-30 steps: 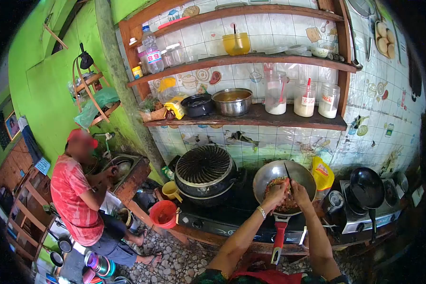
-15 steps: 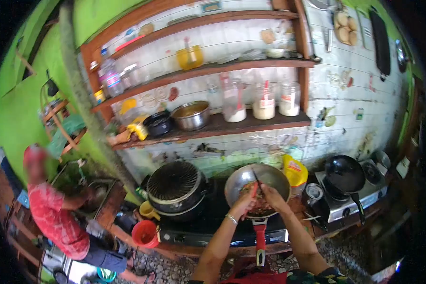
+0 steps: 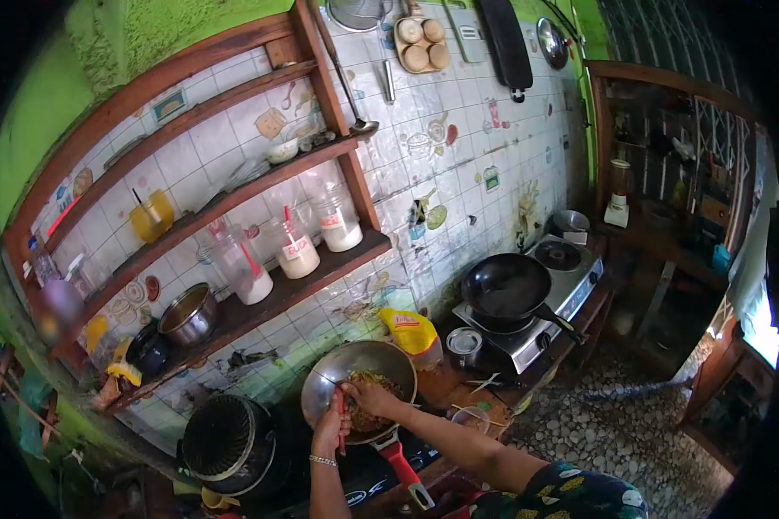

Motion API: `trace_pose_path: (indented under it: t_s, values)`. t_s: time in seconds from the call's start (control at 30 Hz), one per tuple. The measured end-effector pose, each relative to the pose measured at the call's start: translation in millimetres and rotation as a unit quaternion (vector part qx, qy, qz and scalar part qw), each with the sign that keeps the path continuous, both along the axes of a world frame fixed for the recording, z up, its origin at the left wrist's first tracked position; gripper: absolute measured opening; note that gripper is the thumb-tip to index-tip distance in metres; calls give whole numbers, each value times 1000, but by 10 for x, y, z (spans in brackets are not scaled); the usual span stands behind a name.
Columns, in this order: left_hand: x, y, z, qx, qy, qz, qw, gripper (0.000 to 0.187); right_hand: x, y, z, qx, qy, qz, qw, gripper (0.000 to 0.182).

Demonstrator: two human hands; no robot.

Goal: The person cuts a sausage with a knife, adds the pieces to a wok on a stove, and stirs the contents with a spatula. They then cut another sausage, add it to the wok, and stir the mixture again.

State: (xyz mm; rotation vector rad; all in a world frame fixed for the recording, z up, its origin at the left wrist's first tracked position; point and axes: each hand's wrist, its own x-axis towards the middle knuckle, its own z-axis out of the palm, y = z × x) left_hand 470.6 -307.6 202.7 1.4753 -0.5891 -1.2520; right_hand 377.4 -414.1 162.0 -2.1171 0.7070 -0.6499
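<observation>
A silver wok (image 3: 325, 368) with a red handle (image 3: 398, 463) sits on the stove, tilted in view. Chopped reddish-green food (image 3: 389, 376) lies inside it. My left hand (image 3: 329, 430), with a bracelet at the wrist, is closed around a red-handled knife (image 3: 341, 419) over the wok's near left side. Its thin blade points up and left and is hard to make out. Against the blade end, my right hand (image 3: 370, 400) has its fingers bunched just above the food. What those fingers hold, if anything, is hidden.
A lidded black pot (image 3: 227, 437) stands left of the wok. To the right are a yellow pouch (image 3: 411, 333), a metal tin (image 3: 465, 344), a small cup (image 3: 472, 419) and a black frying pan (image 3: 506, 285) on a second stove (image 3: 571, 294). Shelves with jars (image 3: 299, 251) hang above.
The view has swung right, so the wok and both hands appear further left. The person in red has left the view. Both hands stay together over the wok.
</observation>
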Motion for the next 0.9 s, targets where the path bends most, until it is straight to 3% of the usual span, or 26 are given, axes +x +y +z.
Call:
trace_pose_path:
  t_s: [0.17, 0.23, 0.27, 0.43, 0.5, 0.53, 0.6, 0.7, 0.83, 0.9]
  values:
    - [-265, 41, 186, 27, -33, -44, 998, 43, -59, -145, -78, -39, 8, -5, 999, 46]
    - [-297, 42, 254, 24, -44, -72, 996, 41, -185, -129, 58, 71, -97, -40, 992, 46]
    - [-273, 20, 241, 15, -90, -46, 995, 43, -170, -189, 139, 155, 0, -30, 987, 46]
    - [-41, -92, -45, 18, -244, 20, 969, 46, -73, -72, -13, 57, -150, 27, 987, 44]
    - [42, -163, -179, -28, -413, 10, 910, 41, -203, 56, 198, 52, -73, 4, 996, 42]
    - [49, -154, -223, -26, -417, 13, 908, 41, -161, 23, 97, 20, -97, 18, 995, 41]
    - [-6, -129, -241, -133, -607, 61, 781, 34, -124, 18, 57, 2, -82, 7, 997, 41]
    - [-132, -60, -119, -51, -594, 51, 801, 30, -105, 98, 101, -29, -33, -24, 999, 40]
    - [-305, -1, -65, -70, -591, 12, 803, 31, -99, -117, -16, -86, 75, -28, 993, 39]
    - [-393, 4, 40, -50, -622, 48, 780, 31, -106, -158, -35, -47, 10, -3, 999, 39]
